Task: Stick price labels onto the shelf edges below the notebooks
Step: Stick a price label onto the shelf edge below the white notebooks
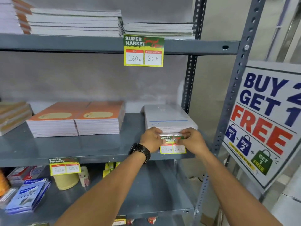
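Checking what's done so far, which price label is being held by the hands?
The 200 label under the white stack, right end of the middle shelf; the other two hang untouched.

Both hands cover the top band of the price label [173,145]: left hand [150,139] hides the start of "MARKET", right hand [192,141] hides the red part. Handwritten prices on it too faint to read for sure. Whether the label touches the shelf edge [97,158]: can't tell. Promo poster [263,121] cut by right edge; "BUY 2" and "GET 1" clipped. Notebook stack [11,15] top-left cropped and blurred. Lower-shelf items [27,194] soft, print unreadable.
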### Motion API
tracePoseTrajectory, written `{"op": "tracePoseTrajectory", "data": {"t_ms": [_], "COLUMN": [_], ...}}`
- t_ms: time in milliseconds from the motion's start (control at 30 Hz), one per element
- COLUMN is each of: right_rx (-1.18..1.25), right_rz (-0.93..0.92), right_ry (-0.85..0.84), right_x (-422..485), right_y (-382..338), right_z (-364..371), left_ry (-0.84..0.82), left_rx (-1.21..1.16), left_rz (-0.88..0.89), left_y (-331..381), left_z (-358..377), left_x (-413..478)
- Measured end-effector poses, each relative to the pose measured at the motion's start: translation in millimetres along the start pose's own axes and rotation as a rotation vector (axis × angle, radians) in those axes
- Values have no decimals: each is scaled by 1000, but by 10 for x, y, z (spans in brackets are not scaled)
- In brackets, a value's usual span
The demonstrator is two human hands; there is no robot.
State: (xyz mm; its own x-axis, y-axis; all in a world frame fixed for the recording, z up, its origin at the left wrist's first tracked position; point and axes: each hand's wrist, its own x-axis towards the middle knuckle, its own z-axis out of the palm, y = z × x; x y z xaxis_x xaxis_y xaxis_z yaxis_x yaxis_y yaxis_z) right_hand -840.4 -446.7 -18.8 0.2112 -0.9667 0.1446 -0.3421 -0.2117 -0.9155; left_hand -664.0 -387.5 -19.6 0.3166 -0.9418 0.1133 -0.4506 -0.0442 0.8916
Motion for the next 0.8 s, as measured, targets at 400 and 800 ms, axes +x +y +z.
{"op": "tracePoseTrajectory", "data": {"t_ms": [400, 800], "right_rx": [-300, -469], "right_rz": [-305, -306], "right_ry": [-109, -5], "right_x": [-523, -581], "right_y": [115, 315], "right_z": [-87, -41], "left_ry": [18, 78], "left_rx": [409, 678], "left_rz": [264, 366], "left_y": [-21, -210], "left_z": [58, 370], "left_x": [-501, -534]}}
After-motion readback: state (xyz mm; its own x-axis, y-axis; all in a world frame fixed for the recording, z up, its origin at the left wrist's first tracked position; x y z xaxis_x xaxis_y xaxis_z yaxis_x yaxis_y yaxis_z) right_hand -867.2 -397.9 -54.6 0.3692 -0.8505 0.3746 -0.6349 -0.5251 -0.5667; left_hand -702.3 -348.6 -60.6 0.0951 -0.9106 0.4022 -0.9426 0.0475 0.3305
